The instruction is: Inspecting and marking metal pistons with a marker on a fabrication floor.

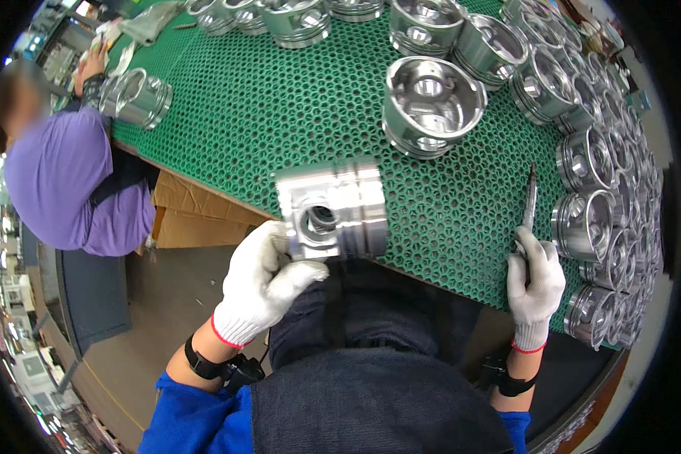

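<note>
We hold one silver metal piston (331, 212) at the centre of the frame, lying sideways over the near edge of the worktop (303, 113), its round pin hole facing up. Our left hand (261, 280) has its grip closed on the open skirt end, thumb below and fingers at the left side; three grooved rings circle the opposite end, or about that many, as glare blurs them. At right of centre, our right hand (535, 276) has its grip closed around one slim pointed tool (530, 208), tip toward the top of the frame. We wear two white gloves with red cuffs.

Just above and right of the held piston stands one larger-looking piston (431, 113), with two more (490, 51) close behind it. Along the top edge we count four others (295, 23). Down the right side crowds a mass of pistons (586, 227), too overlapped for us to count. At upper left, one lone piston (138, 98) lies beside one co-worker in purple (76, 178), near one greyish cloth (151, 24).
</note>
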A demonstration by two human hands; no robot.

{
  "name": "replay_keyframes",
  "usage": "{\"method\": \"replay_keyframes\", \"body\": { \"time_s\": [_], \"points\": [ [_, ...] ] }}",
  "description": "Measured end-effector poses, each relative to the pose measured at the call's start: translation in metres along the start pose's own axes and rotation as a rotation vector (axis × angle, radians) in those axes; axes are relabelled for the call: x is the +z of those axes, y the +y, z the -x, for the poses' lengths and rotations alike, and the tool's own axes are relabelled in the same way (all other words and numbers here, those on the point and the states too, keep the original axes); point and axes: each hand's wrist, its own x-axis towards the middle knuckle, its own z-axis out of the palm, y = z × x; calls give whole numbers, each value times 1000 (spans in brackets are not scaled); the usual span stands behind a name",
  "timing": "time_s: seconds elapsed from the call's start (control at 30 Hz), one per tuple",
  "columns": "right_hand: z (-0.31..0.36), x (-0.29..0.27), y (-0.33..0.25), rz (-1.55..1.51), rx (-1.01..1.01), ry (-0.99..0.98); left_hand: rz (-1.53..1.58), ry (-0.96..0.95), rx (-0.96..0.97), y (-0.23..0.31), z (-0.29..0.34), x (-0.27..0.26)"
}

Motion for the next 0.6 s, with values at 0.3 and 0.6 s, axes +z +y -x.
{"method": "replay_keyframes", "body": {
  "time_s": [0.3, 0.6],
  "points": [
    [-1, -8, -5, 80, 12, -54, -240, -20, 301, -32, 1, -5],
    [-16, 2, -20, 128, 32, -153, -131, -156, 126, -48, 18, -27]
  ]
}}
